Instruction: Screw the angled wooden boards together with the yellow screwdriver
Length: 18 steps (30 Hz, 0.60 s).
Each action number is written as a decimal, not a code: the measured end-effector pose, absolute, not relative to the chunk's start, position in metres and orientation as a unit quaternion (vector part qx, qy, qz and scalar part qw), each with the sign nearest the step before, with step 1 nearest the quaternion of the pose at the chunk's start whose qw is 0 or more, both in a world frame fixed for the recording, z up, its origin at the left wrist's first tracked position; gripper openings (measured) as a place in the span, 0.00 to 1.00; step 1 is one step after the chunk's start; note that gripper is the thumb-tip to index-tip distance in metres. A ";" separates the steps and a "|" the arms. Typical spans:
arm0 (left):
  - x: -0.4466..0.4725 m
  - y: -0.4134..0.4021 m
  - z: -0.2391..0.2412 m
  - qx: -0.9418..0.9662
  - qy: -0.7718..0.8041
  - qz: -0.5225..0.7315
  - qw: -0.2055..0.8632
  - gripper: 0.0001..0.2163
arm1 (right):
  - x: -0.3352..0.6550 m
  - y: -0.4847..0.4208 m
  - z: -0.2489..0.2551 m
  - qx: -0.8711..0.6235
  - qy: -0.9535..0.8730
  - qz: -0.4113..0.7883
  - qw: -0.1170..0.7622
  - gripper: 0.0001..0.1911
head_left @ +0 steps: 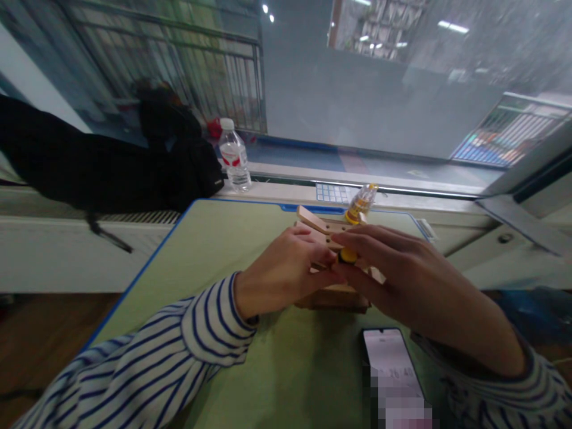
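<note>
A wooden rack (324, 229) made of light slats stands on the green table (223, 250) in front of me. My left hand (281, 271) rests curled against its near side, fingers closed on the slats. My right hand (393, 271) reaches across from the right and pinches a small yellow and black object (347, 256) against the rack with thumb and fingers. A small clear bottle with a yellow cap (361, 204) leans at the rack's far end. Both sleeves are striped blue and white.
A phone (388, 357) with a lit screen lies on the table near my right forearm. On the window sill behind stand a water bottle (235, 158) and a black bag (179, 155). The table's blue edge runs along the left.
</note>
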State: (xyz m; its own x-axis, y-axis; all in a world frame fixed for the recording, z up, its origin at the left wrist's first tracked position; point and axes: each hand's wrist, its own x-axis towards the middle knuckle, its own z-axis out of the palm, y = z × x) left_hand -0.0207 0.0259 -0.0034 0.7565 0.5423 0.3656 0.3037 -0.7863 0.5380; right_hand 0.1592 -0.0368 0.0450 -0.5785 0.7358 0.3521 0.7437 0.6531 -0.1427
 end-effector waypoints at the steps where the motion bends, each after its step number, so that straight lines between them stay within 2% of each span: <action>1: -0.021 0.025 -0.003 0.907 0.238 0.259 0.231 0.11 | 0.160 -0.038 0.046 -0.416 -0.889 -0.010 0.189 0.18; 9: -0.022 0.026 -0.002 0.901 0.247 0.241 0.263 0.12 | 0.160 -0.037 0.045 -0.385 -0.904 0.007 0.188 0.17; 14: -0.021 0.027 -0.005 0.889 0.234 0.266 0.291 0.11 | 0.160 -0.035 0.044 -0.403 -0.900 -0.031 0.161 0.12; 18: -0.022 0.029 -0.004 0.900 0.222 0.236 0.290 0.12 | 0.160 -0.035 0.044 -0.409 -0.897 -0.058 0.157 0.13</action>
